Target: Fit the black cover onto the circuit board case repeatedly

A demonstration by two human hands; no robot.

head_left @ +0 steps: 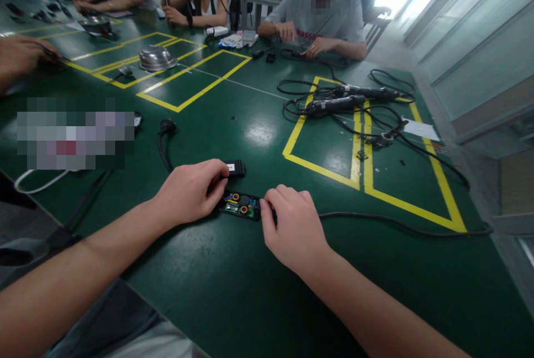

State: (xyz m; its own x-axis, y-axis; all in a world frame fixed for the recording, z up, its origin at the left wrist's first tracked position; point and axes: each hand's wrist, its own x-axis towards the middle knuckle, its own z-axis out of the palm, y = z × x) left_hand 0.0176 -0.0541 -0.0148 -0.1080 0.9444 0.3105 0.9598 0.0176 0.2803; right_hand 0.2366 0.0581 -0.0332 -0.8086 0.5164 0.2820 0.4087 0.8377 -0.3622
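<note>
An opened black plastic case [222, 209] lies on the green table between my hands. Inside it shows a circuit board [244, 200] with copper-wound coils, a glass-like tube and blue and yellow wires. My left hand [187, 191] is at the case's left end, thumb and index finger curled together; what they pinch is hidden. Just beyond those fingertips lies a black ribbed cover [238, 168] with a white label. My right hand [294, 227] pinches at the case's right end, around the black cable [375, 215] that runs off to the right.
A black plug [167, 126] on its cord lies beyond my left hand. Two black electric screwdrivers [336, 105] with looped cords lie at right, near small screws [362, 155]. A metal bowl [157, 58] stands farther off. Co-workers [321, 24] sit across the table.
</note>
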